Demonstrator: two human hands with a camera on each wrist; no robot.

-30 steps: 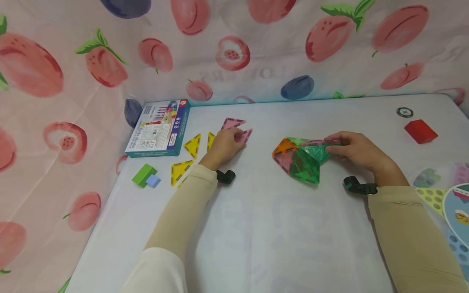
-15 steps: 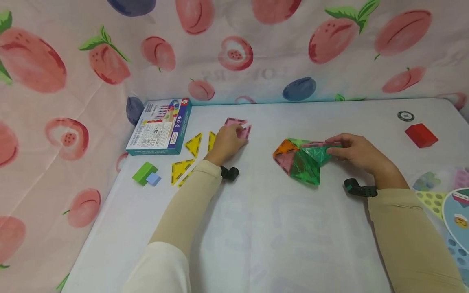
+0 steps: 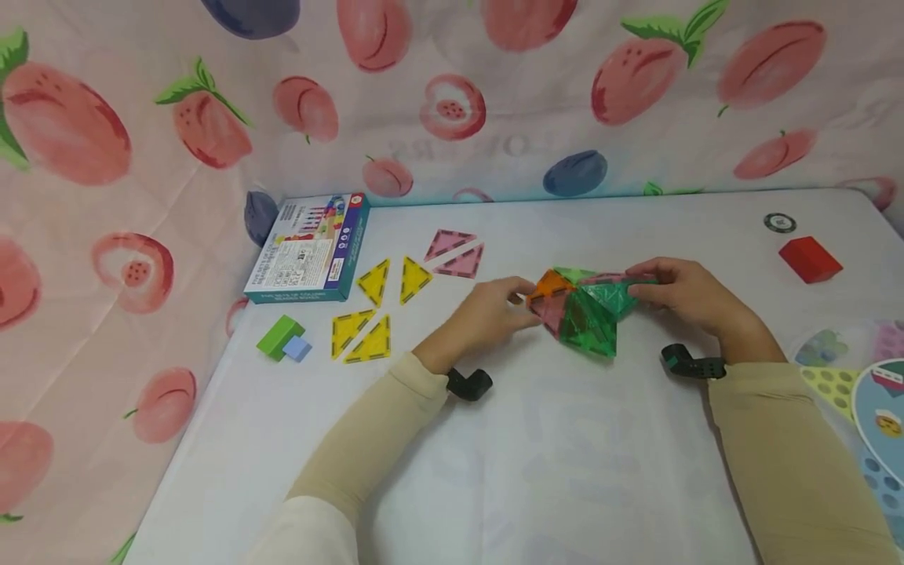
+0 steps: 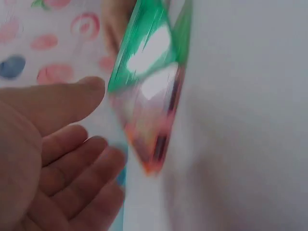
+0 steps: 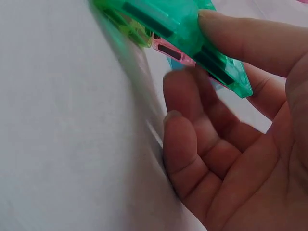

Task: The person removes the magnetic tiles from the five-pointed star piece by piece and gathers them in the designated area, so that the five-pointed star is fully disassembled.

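A built shape of see-through magnetic tiles (image 3: 588, 318), in green, pink and orange, stands on the white table. My right hand (image 3: 690, 297) pinches its right end; in the right wrist view the thumb lies on a green tile (image 5: 180, 21) with fingers beneath. At the orange and pink left end is my left hand (image 3: 487, 315), thumb and fingers spread apart. The left wrist view shows its thumb (image 4: 72, 103) close to the shape's edge; contact is unclear. Two pink triangle tiles (image 3: 462, 261) lie flat beyond the left hand.
Several yellow triangle tiles (image 3: 369, 339) lie left of the left arm. Farther left are a green block (image 3: 278, 336), a light blue block (image 3: 297, 348) and a flat box (image 3: 304, 247). At right are a red block (image 3: 811, 260), a round black-and-white chip (image 3: 780, 223) and a patterned board (image 3: 883, 408).
My left hand has let go of the pink triangles, leaving them side by side, and has moved right and nearer to the tile shape. The right hand keeps its hold in place.
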